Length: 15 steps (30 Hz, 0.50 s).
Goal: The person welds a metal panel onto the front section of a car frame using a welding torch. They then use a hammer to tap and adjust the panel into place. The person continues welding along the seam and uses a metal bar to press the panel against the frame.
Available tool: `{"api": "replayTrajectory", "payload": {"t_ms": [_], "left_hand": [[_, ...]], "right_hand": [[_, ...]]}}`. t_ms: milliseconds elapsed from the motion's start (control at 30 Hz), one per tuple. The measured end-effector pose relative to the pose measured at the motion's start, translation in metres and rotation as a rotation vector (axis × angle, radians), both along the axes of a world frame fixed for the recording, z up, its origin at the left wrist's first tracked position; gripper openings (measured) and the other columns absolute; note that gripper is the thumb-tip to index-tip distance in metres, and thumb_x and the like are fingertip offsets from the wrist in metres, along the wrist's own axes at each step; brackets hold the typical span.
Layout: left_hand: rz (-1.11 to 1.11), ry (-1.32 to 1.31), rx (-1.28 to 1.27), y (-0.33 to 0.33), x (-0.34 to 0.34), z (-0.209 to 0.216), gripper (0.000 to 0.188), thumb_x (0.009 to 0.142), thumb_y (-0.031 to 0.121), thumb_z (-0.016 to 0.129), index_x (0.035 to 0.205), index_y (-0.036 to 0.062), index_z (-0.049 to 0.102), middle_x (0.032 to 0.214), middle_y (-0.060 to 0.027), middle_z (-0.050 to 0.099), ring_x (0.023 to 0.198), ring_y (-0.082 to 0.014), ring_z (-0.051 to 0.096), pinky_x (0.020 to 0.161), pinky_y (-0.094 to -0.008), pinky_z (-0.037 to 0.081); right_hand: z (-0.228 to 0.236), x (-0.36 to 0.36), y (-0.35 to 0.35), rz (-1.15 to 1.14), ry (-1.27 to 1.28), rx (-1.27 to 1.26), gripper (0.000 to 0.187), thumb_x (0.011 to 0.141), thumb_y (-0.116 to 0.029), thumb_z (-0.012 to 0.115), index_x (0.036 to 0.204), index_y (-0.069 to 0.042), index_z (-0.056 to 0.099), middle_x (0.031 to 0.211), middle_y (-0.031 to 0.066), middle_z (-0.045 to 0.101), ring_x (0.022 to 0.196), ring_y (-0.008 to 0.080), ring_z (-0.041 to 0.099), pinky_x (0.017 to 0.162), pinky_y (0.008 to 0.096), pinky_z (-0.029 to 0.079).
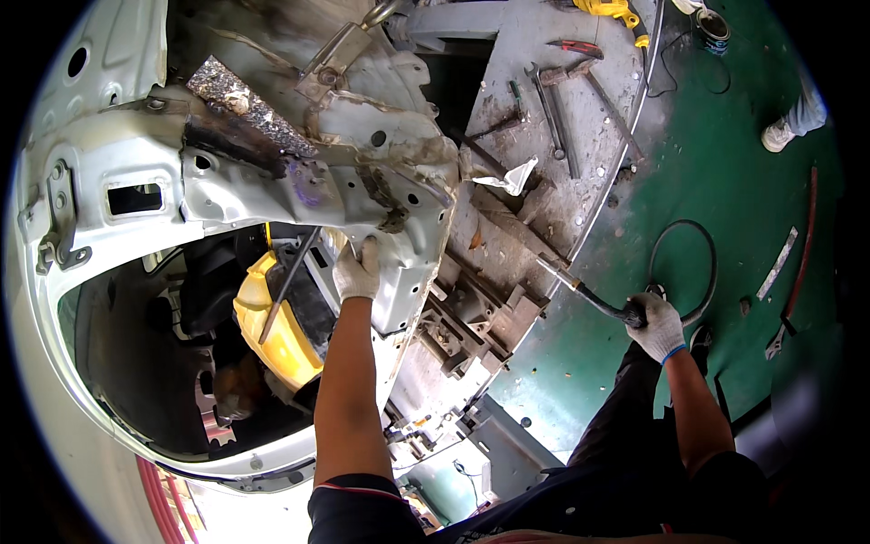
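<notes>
White knit gloves point(664, 337) covered both of the person's hands. The left arm stretched straight forward, its bare forearm point(349, 390) rising from a dark sleeve, so that the left hand point(357, 272) reached the pale metal panel point(408, 272) of a partly stripped vehicle body point(249, 198). The left grip lay against the panel's edge beside a large opening, fingers partly bent; how tightly it held, if at all, could not be told.

The right arm bent out to the person's right and slanted up toward the left, low beside the dark-trousered leg. The right hand point(654, 326) was curled closed around the black handle end of a hose-like tool point(598, 301). Its pale metal tip point(551, 266) pointed up and left, over the near edge of a grey tabletop point(526, 45). Just beyond the hand, a black cable point(715, 272) looped above the green floor point(725, 195).

Farther along the tabletop lay a wrench point(546, 109), a hammer point(571, 72) and a red-and-black knife point(577, 47). Inside the opening, left of the left hand, a dark rod point(293, 279) slanted across a yellow part point(294, 354). At the upper right, another person's shoe point(778, 136) stood on the floor.
</notes>
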<state>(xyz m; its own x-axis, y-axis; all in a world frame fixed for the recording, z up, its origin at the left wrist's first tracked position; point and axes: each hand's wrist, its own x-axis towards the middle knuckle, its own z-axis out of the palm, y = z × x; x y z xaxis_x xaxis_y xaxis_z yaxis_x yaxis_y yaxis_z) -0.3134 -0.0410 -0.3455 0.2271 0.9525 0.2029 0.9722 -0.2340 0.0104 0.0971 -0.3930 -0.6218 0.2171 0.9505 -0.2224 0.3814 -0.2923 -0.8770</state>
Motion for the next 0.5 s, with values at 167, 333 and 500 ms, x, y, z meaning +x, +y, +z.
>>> {"api": "replayTrajectory", "payload": {"t_ms": [167, 333, 500], "left_hand": [[0.019, 0.047, -0.006, -0.002, 0.006, 0.004, 0.054, 0.104, 0.050, 0.058, 0.115, -0.0008, 0.073, 0.100, -0.0292, 0.074, 0.100, -0.0492, 0.071, 0.085, -0.0516, 0.056], [-0.009, 0.014, 0.022, -0.002, 0.005, 0.003, 0.056, 0.102, 0.053, 0.059, 0.118, 0.0015, 0.072, 0.100, -0.0289, 0.074, 0.100, -0.0505, 0.071, 0.085, -0.0533, 0.056], [0.008, 0.030, 0.009, 0.002, -0.004, 0.000, 0.059, 0.099, 0.057, 0.061, 0.127, 0.0057, 0.070, 0.102, -0.0288, 0.075, 0.099, -0.0519, 0.070, 0.086, -0.0553, 0.057]], "right_hand": [[-0.007, 0.002, -0.002, 0.022, 0.009, -0.013, 0.037, 0.077, -0.013, 0.080, 0.112, -0.010, 0.070, 0.103, 0.0168, 0.073, 0.098, 0.0401, 0.071, 0.087, 0.0487, 0.058], [-0.018, 0.002, -0.007, 0.110, -0.040, -0.101, 0.037, 0.078, -0.015, 0.080, 0.113, -0.011, 0.071, 0.109, 0.0162, 0.073, 0.102, 0.0394, 0.071, 0.091, 0.0489, 0.057], [-0.070, 0.008, -0.031, 0.163, -0.121, -0.163, 0.042, 0.077, -0.017, 0.081, 0.118, -0.011, 0.071, 0.113, 0.0141, 0.073, 0.109, 0.0390, 0.069, 0.096, 0.0474, 0.057]]}}
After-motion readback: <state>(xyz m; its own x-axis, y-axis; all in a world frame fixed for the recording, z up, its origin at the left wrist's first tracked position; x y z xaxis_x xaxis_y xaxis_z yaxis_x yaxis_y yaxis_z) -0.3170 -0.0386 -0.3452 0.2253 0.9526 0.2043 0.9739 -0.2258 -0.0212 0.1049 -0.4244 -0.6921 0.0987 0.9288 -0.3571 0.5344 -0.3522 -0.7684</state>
